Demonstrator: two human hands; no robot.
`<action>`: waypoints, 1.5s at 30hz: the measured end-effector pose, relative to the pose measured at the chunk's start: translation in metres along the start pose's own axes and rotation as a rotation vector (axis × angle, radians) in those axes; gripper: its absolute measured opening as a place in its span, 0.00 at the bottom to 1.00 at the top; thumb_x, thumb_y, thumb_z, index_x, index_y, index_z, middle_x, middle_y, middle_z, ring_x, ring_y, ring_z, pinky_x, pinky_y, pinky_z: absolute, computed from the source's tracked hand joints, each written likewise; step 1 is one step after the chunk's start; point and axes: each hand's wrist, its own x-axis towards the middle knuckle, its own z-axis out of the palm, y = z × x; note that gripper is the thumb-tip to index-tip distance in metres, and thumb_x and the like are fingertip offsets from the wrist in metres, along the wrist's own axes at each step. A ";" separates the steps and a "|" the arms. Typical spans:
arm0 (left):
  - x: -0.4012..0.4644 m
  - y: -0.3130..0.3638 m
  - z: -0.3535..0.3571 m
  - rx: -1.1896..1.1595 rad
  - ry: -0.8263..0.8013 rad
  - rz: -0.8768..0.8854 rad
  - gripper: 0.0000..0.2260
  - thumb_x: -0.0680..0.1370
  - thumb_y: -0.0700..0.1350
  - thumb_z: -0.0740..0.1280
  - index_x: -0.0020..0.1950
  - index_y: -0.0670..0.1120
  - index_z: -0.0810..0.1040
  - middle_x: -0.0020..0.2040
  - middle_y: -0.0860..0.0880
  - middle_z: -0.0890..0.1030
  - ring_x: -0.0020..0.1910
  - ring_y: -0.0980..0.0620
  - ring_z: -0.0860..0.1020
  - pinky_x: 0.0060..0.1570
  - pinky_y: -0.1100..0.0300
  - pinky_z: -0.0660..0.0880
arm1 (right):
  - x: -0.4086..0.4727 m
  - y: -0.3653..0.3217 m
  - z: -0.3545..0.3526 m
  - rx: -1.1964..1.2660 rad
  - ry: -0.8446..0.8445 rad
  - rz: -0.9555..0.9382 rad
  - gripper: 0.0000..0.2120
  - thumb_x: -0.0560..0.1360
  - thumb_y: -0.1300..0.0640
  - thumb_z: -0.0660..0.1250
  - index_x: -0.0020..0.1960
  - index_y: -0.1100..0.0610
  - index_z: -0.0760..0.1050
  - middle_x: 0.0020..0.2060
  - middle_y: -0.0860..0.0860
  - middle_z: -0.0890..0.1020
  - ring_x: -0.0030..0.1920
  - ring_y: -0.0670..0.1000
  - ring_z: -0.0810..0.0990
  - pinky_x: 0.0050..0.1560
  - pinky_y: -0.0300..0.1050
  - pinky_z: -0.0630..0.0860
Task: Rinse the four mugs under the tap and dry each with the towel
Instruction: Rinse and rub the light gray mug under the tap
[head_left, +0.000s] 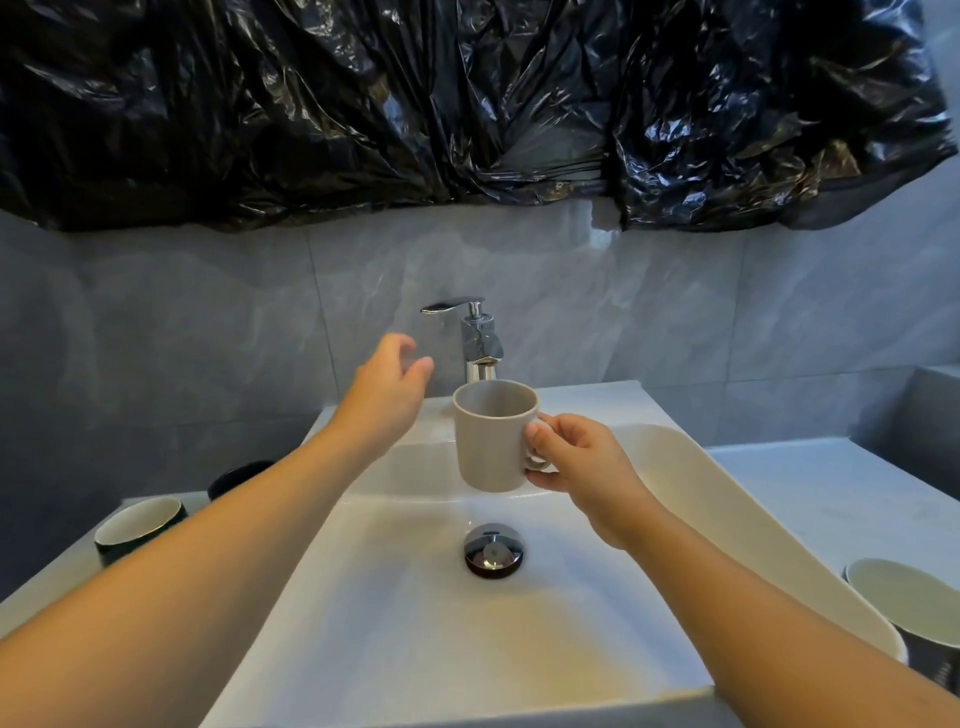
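The right hand (582, 462) has its fingers (540, 478) and thumb curled round the handle of a beige mug (491, 436), pinching it and holding the mug upright in the air over the basin, just below and in front of the spout of the tap (480, 338). No water shows at the spout. The left hand (387, 379) holds nothing: its fingers are loosely spread and slightly bent, raised near the tap's lever, which points to the left, and not touching it.

Under the mug lies the white sink (395, 623), with a chrome drain plug (493, 551) in its floor. On the table to the left of the sink stand 2 dark mugs: one with a pale inside (137, 527), and behind it another (236, 475), mostly hidden by the left forearm. At the right edge, on the table (831, 493), stands a 4th mug, dark outside and pale inside (909, 603), cut off by the frame.

Behind the tap rises a grey tiled wall (675, 312), and crumpled black plastic sheeting (467, 104) covers the upper part.
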 end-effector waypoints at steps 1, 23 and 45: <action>0.008 0.003 0.001 0.071 0.026 0.037 0.15 0.83 0.50 0.60 0.69 0.49 0.68 0.61 0.51 0.76 0.56 0.47 0.76 0.57 0.52 0.72 | 0.002 0.001 0.001 -0.004 0.008 0.003 0.08 0.82 0.55 0.63 0.49 0.56 0.78 0.52 0.52 0.83 0.51 0.49 0.82 0.53 0.46 0.83; 0.064 0.035 0.004 0.953 0.098 0.540 0.15 0.76 0.31 0.56 0.61 0.39 0.70 0.59 0.41 0.75 0.55 0.39 0.74 0.41 0.49 0.66 | 0.010 0.004 0.004 0.029 0.009 -0.101 0.10 0.81 0.57 0.65 0.41 0.54 0.79 0.50 0.51 0.84 0.44 0.46 0.83 0.47 0.44 0.83; 0.064 0.008 0.011 1.021 0.267 0.800 0.23 0.71 0.28 0.66 0.67 0.32 0.75 0.59 0.37 0.81 0.51 0.38 0.81 0.38 0.50 0.80 | 0.013 0.006 0.001 0.028 0.101 -0.103 0.08 0.81 0.55 0.64 0.52 0.56 0.81 0.51 0.49 0.84 0.47 0.45 0.84 0.48 0.42 0.83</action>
